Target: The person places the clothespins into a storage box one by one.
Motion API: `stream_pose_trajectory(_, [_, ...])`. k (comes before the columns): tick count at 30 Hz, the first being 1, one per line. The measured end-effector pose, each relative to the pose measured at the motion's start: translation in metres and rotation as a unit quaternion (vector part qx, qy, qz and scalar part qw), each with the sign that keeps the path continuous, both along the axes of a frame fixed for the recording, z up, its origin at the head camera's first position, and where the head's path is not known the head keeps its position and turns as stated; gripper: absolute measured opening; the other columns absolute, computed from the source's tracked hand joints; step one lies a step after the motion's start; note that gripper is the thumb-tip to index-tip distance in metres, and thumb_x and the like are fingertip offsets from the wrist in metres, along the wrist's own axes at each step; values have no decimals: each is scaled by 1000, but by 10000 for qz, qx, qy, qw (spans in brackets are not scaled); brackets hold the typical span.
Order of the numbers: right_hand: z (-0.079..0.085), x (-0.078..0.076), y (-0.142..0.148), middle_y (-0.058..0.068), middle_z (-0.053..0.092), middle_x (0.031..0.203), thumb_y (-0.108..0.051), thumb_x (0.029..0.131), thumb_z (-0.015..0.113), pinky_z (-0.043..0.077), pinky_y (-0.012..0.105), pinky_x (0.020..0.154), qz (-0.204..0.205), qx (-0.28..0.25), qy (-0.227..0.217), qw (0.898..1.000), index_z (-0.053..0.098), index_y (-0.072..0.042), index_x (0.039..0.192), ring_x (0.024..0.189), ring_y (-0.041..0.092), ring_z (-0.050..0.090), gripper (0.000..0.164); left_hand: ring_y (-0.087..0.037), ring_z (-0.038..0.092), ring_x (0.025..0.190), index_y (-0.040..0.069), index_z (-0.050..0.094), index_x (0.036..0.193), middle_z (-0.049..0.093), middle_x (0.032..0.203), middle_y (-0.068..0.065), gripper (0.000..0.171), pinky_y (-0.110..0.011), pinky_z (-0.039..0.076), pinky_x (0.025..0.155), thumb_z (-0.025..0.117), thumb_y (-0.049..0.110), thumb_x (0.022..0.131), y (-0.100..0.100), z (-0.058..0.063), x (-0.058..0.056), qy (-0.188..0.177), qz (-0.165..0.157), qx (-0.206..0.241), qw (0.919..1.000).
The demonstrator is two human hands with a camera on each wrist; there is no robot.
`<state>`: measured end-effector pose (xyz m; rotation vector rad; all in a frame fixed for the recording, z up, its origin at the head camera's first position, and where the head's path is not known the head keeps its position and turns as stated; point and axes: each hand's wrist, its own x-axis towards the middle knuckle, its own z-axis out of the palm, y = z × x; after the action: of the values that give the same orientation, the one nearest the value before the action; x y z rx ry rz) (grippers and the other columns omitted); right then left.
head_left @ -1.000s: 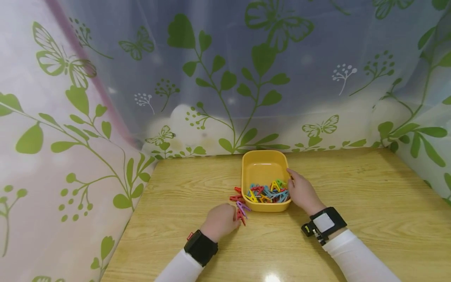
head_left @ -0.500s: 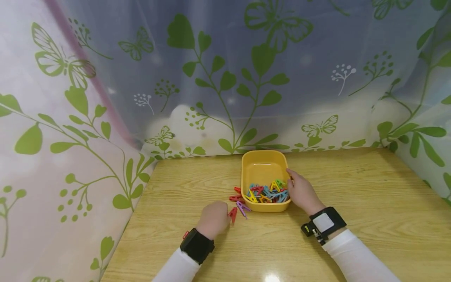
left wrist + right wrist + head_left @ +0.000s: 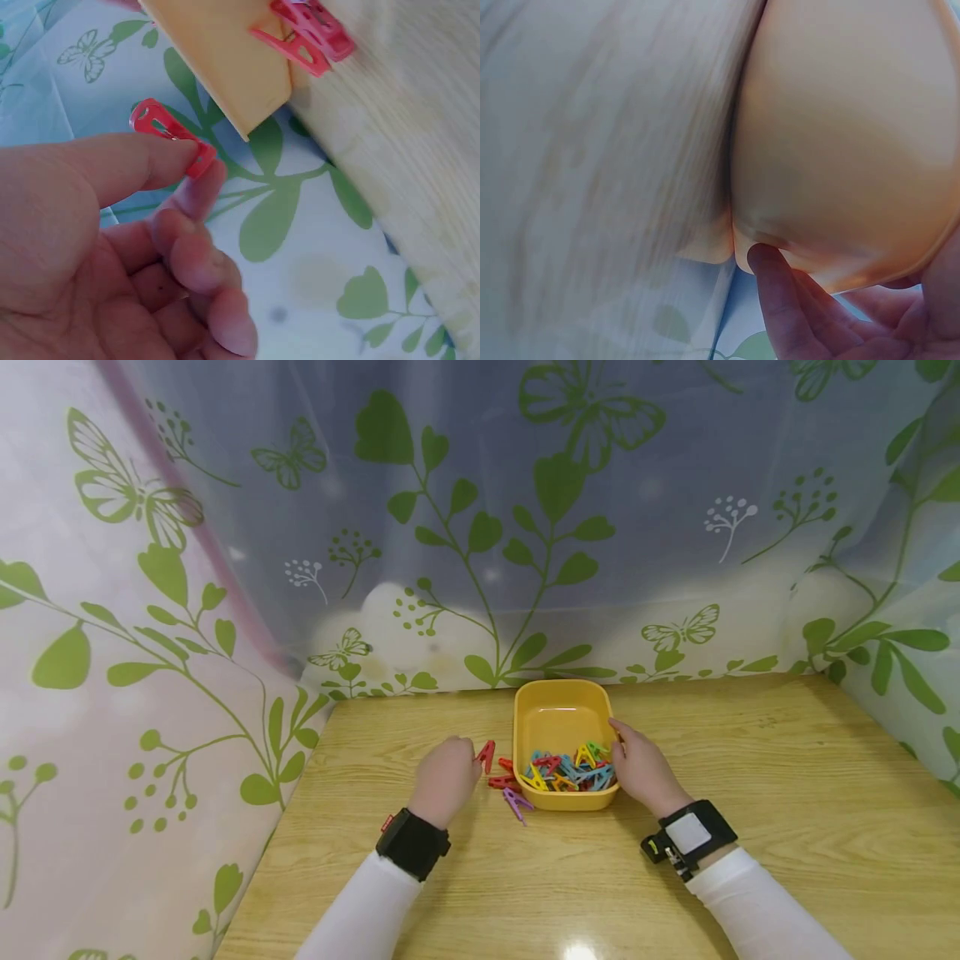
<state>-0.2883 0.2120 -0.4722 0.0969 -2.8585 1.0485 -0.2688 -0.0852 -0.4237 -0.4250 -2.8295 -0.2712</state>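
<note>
Between thumb and index finger, my left hand (image 3: 446, 779) pinches a red clothespin (image 3: 487, 756), lifted to the left of a yellow plastic bin (image 3: 564, 800). The left wrist view shows that clothespin (image 3: 154, 118) at the tips of thumb and forefinger, other fingers loosely curled. My right hand (image 3: 649, 770) holds the bin's right rim; in the right wrist view its fingers (image 3: 776, 289) lie against the outer wall (image 3: 840, 150). Several mixed-colour clothespins (image 3: 573, 770) lie in the bin's near half. Outside its left wall are red clothespins (image 3: 505, 782) and a purple clothespin (image 3: 516, 804).
Under everything is a wood-grain table (image 3: 712, 735). A curtain with leaves and butterflies (image 3: 487, 527) hangs along the table's back edge, close behind the bin. More of this cloth (image 3: 150, 652) borders the left side.
My left hand has drawn the red clothespin left, away from beside the purple one, then carried it up toward the back of the table. My right hand and the bin have stayed put.
</note>
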Motion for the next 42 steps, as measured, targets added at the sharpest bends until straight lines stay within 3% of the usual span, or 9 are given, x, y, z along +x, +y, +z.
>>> stream_pose_trajectory(9, [-1, 0, 0, 35, 48, 149, -11, 109, 37, 45, 59, 108, 9, 25, 57, 10000, 35, 9, 155, 133, 46, 54, 50, -16, 59, 69, 11, 64, 78, 60, 78, -1, 22, -30, 48, 59, 74, 18, 96, 25, 0, -15, -309, -327, 48, 9990])
stream_pose_trajectory(21, [-4, -1, 1, 35, 47, 150, -12, 110, 36, 43, 60, 111, -12, -19, 115, 9999, 34, 8, 155, 136, 48, 50, 50, -18, 62, 70, 10, 65, 77, 61, 78, -1, 23, -33, 50, 60, 73, 20, 96, 51, -2, -18, -499, -438, 126, 9977])
stream_pose_trajectory(36, [-2, -2, 0, 34, 45, 152, -12, 110, 36, 40, 60, 113, -47, 24, -1, 10000, 33, 7, 156, 140, 47, 47, 50, -15, 59, 69, 11, 66, 81, 60, 80, 0, 23, -30, 48, 60, 71, 25, 98, 58, -13, -21, -809, -448, 51, 9957])
stream_pose_trajectory(42, [-3, -2, 1, 34, 46, 151, -13, 110, 36, 40, 60, 113, -51, 58, 40, 10000, 34, 7, 156, 139, 48, 47, 50, -16, 60, 70, 10, 67, 83, 62, 82, -1, 23, -31, 49, 61, 71, 27, 99, 57, -14, -19, -776, -481, 180, 9957])
